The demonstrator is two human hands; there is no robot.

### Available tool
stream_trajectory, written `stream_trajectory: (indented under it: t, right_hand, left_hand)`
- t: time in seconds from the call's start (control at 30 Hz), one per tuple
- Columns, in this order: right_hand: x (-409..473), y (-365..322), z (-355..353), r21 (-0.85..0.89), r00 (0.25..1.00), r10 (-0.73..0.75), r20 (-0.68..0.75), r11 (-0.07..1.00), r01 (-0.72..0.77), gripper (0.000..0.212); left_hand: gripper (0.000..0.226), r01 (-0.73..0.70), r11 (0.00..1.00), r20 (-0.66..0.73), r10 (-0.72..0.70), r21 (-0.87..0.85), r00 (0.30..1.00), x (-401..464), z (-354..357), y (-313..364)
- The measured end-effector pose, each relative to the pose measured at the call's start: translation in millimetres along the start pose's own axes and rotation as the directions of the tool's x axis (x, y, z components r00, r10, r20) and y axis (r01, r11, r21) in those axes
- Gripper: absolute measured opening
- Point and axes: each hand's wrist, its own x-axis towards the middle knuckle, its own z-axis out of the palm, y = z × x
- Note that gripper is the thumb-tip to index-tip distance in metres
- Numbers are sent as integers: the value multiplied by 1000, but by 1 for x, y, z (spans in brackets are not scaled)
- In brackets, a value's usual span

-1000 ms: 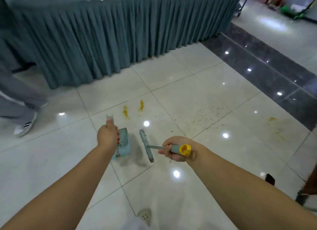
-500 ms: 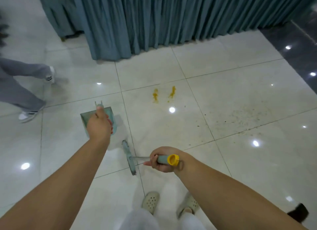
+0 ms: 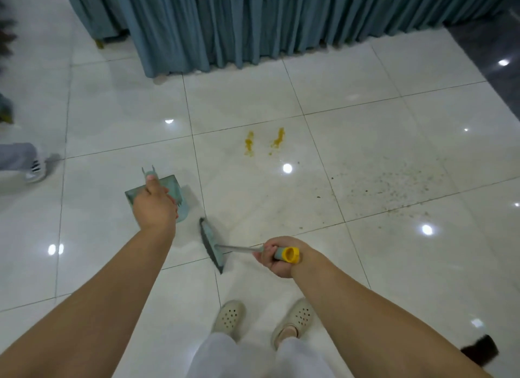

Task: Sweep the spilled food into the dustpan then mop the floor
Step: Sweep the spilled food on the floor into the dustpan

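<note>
Fingers of the left hand (image 3: pixel 153 206) grip one dustpan (image 3: pixel 180 193); the right hand (image 3: pixel 277 256) grips one broom (image 3: pixel 211 245); two yellow stains (image 3: pixel 263 142) lie beyond.

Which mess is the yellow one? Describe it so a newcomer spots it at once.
Start at the blue-grey pleated table skirt along the top, then drop to the white floor tile just below it. The two yellow food smears sit side by side on the next tile down, beyond the dustpan and broom. Unlike the scattered dark crumbs to their right, they are bright, compact streaks.
</note>
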Motion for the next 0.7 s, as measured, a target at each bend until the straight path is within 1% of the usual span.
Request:
stream_trajectory:
  t: [0.07,0.23,0.37,0.43,0.53,0.63,0.7]
  right_hand:
    - [-12,-27,-35,63,1000,-15,0,998,15,7]
    - [-45,-88,-117,134,998,-62,-29,989,65,5]
    - [-75,-131,-176,185,991,-107,-81,975,120,8]
    - [-88,-150,-201,200,985,-137,-106,967,156,10]
    - [-104,-176,-230,179,973,-182,-142,962,206,10]
    - [-114,-193,-245,155,962,-219,-164,957,244,9]
    - [-119,-198,-251,147,961,-231,-154,956,253,10]
  left_hand:
    - [51,14,1000,11,-14,-1,1000,-19,19,2]
    - [57,9,999,38,-10,33,999,-58,68,0]
    - [70,-10,997,27,8,72,1000,-85,103,-2]
    - [70,-27,998,35,24,62,999,-98,118,-2]
    - [67,-62,997,51,60,55,997,-115,136,1]
    - [58,-98,993,48,94,69,994,-126,145,6]
    - [59,-103,992,52,99,79,994,-128,149,11]
